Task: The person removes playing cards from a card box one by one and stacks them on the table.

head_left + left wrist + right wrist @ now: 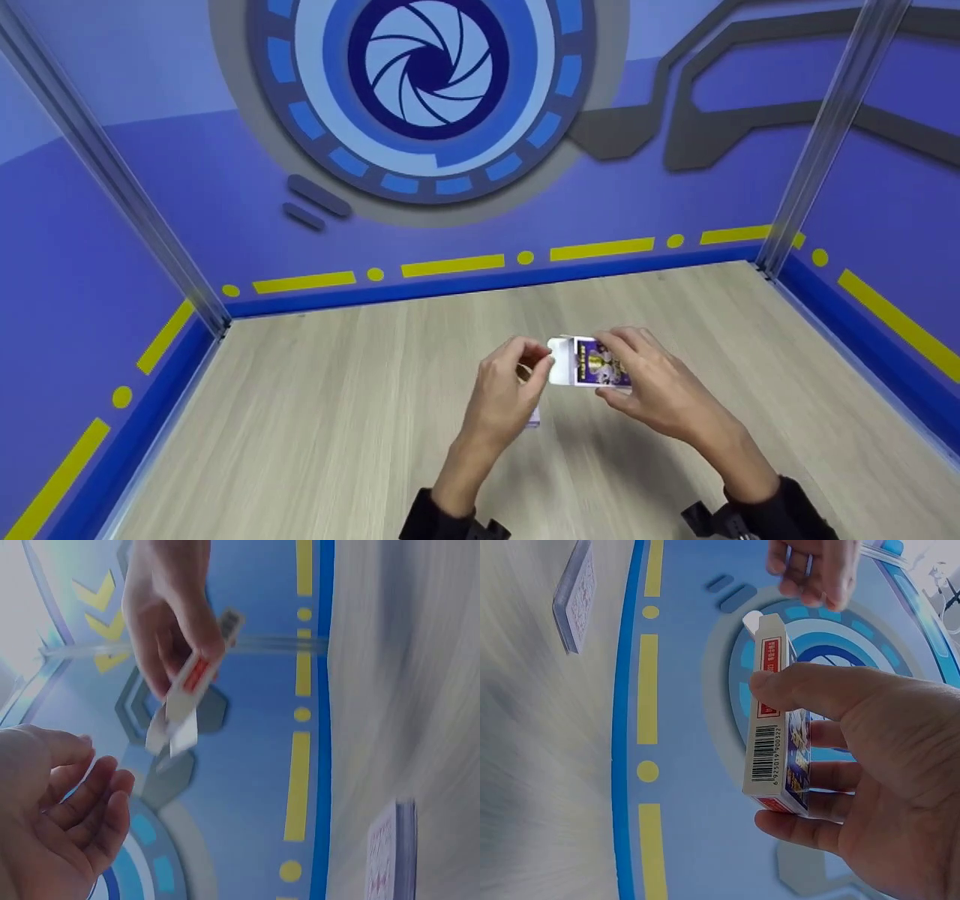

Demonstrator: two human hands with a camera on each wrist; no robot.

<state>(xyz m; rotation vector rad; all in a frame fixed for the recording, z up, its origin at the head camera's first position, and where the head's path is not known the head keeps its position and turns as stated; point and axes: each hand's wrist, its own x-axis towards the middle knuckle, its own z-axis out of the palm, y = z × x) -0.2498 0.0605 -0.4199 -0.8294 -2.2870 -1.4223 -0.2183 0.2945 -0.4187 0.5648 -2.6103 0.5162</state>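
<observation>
My right hand (658, 379) holds a small card box (600, 363) with a purple printed face, thumb on one side and fingers on the other. In the right wrist view a barcode shows on the narrow side of the box (765, 754). Its white end flap (559, 361) stands out toward my left hand (506, 386). Loosely bent, the left fingers are close to that flap; the left wrist view shows a gap between them and the box (187, 694). A deck of cards (392, 855) lies on the table, mostly hidden behind the left hand in the head view.
The wood-grain table (337, 420) is bounded by blue printed wall panels (180, 180) at the back and sides. Clear corner posts (142, 202) rise at the back left and back right.
</observation>
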